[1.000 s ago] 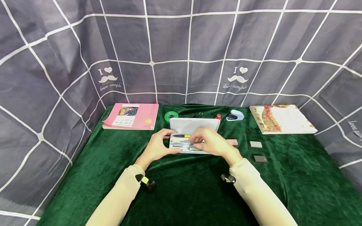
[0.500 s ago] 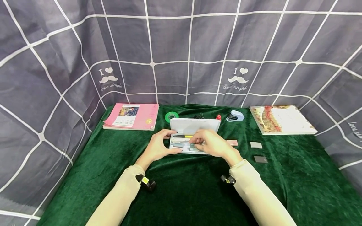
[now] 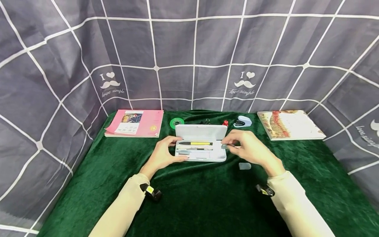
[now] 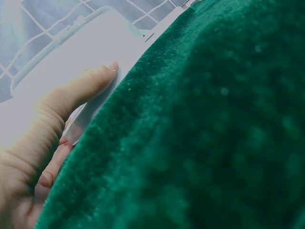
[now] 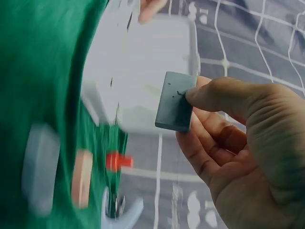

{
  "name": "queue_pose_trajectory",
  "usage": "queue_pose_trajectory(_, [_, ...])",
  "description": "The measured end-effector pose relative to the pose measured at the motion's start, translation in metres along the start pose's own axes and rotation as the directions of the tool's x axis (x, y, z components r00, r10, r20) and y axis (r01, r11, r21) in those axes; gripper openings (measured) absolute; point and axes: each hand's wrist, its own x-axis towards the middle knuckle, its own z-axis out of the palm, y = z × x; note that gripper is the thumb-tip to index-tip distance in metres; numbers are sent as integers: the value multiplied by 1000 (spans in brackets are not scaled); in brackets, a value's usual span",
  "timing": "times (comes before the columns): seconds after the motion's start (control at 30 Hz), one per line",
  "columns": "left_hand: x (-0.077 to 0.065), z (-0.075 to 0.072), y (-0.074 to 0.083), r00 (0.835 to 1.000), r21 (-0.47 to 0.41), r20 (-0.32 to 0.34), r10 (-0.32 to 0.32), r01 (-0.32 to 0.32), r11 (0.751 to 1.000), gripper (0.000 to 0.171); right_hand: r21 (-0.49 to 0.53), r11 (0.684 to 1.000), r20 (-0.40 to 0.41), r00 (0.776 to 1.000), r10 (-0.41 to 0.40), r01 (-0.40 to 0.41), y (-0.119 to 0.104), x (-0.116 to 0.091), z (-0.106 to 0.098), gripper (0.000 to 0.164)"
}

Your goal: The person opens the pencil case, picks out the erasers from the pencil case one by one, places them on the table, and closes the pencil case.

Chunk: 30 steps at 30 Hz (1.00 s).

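Observation:
My left hand (image 3: 161, 152) grips the left end of an open white pencil case (image 3: 219, 155), its thumb over the front rim. Its lid (image 3: 201, 132) stands raised at the back. Inside lie a yellow-and-black pen (image 3: 196, 143) and a thinner slim pen-like stick (image 3: 195, 149) in front of it. Between thumb and fingers, my right hand (image 3: 251, 148) pinches a small grey-blue eraser (image 5: 176, 101) just off the case's right end. Small dark marks show on the eraser's face in the right wrist view. Another greyish block (image 3: 244, 166) rests on the cloth below the right hand.
Behind the case are a green tape roll (image 3: 177, 123), a small red item (image 3: 225, 123) and a pale blue stapler (image 3: 242, 121). A pink book (image 3: 151, 120) lies back left, a patterned book (image 3: 299, 125) back right. The right wrist view shows a pink block (image 5: 82, 179).
My right hand has lifted the grey-blue eraser out of the case and moved right with it. The greyish block on the cloth has come into view. The left hand keeps its grip.

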Motion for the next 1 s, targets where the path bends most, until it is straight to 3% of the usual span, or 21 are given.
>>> queue_pose_trajectory(0.27, [-1,0,1,1000,-6,-1,-3,3,1000,79,-101,994,-85,996,22,-31,12,-66,-36,42])
queue_pose_trajectory(0.53, [0,1,1,1000,-2,-3,-8,8,1000,79,-95,991,-91,992,89,-98,15,-132,-48,51])
queue_pose_trajectory(0.73, [0,1,0,1000,5,-9,5,-5,1000,79,-73,987,-64,988,137,-142,19,-161,-41,52])
queue_pose_trajectory(1.0, [1,2,0,1000,-2,-1,6,-6,1000,79,15,972,59,970,234,-235,23,-182,-34,49])
